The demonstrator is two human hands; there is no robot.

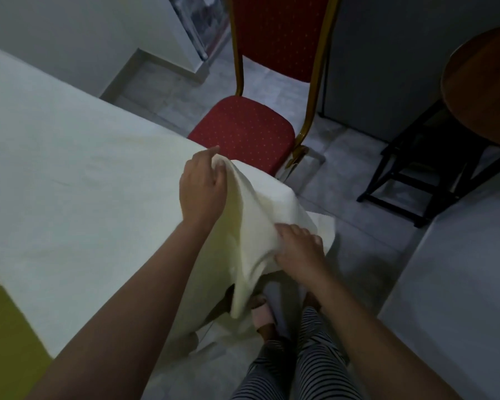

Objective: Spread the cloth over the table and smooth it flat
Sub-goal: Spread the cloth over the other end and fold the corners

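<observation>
Fingers of my left hand (201, 189) are closed on a raised fold of the cloth (70, 174) right at the tabletop's far right corner, thumb on the near side of the ridge and the other tips curled over its top. Down at the right, my right hand (299, 249) grips the hanging part of the same cloth, fingers bunched into the fabric below the table edge.

Pale cream and mostly flat, the cloth covers the tabletop (9, 319) from the far left across to this corner; between my two hands it rises in a soft ridge and then drapes off the edge toward the floor (358, 168). At the near left a yellow-green strip shows where the cloth does not reach.

Just beyond the corner stands a red chair (243, 131) with a gold frame, its seat close to the draped edge. Farther right is a round wooden table (482, 90) on a dark stand, well apart, with open tiled floor between it and me. A grey surface fills the near right.

Below the hanging fabric my striped trousers (315, 350) and one foot are partly visible; the table's legs are hidden by the drape. The round table is cut off by the right edge of the view, and the chair back by the top.
</observation>
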